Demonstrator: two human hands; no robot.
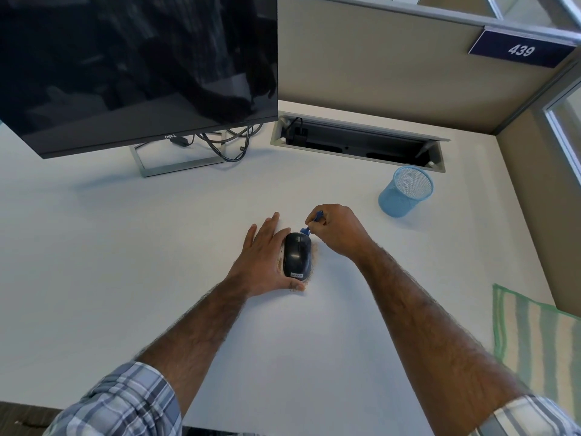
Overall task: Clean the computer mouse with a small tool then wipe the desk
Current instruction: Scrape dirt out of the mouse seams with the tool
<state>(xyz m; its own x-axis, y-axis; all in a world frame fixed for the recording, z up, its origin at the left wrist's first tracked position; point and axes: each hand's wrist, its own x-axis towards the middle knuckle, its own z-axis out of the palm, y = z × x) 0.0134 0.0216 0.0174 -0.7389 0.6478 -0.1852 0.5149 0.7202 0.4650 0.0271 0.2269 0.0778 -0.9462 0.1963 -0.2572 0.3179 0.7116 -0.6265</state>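
A black computer mouse point(297, 254) lies on the white desk point(188, 234) near the middle, with brown crumbs point(315, 251) scattered around its edges. My left hand point(264, 259) rests flat against the mouse's left side, thumb hooked under its near end. My right hand point(336, 229) pinches a small blue brush point(306, 229), whose head touches the far right end of the mouse. Most of the brush handle is hidden inside my fingers.
A light blue mesh pen cup point(405, 191) stands to the far right of the hands. A green striped cloth point(534, 338) lies at the right desk edge. A dark monitor point(135, 67) on its stand, cables and an open cable tray point(358, 141) line the back.
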